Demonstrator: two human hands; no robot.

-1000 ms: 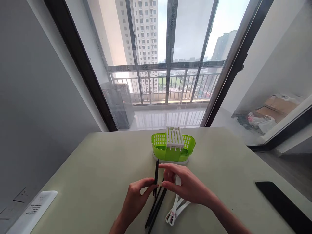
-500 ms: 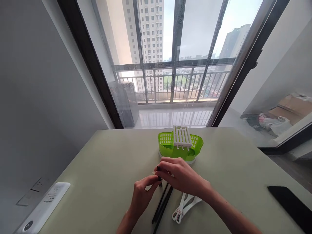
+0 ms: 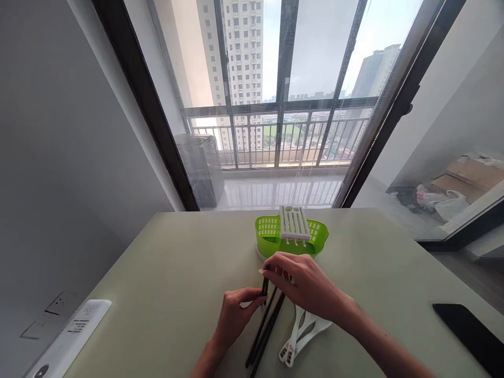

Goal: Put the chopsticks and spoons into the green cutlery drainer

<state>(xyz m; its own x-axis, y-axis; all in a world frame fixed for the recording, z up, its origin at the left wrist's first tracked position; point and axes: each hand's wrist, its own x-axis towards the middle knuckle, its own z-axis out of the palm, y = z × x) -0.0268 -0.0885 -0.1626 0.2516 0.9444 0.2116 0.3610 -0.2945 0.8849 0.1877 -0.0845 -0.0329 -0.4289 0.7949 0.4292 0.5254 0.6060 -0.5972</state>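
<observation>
Between my two hands stands a short visible stretch of dark chopsticks (image 3: 265, 286), held roughly upright. My left hand (image 3: 238, 312) pinches them lower down with thumb and forefinger. Higher up, the fingertips of my right hand (image 3: 297, 278) are closed on their top end; how many there are I cannot tell. More dark chopsticks (image 3: 263, 340) lie on the table beneath my hands, their far ends partly covered by the right hand. To their right, white spoons (image 3: 298, 336) with patterned handle ends lie overlapping, partly under my right wrist.
Behind my hands stands a green perforated basket (image 3: 268, 231) with a white slotted, hooked rack (image 3: 294, 226) across it. A white power strip or similar long device (image 3: 74, 333) lies at the table's left edge, a black flat object (image 3: 466, 333) at the right. Glass doors rise beyond the table (image 3: 185, 252).
Both hands have shifted slightly right. They are further apart now, so more of the held chopsticks shows between them.
</observation>
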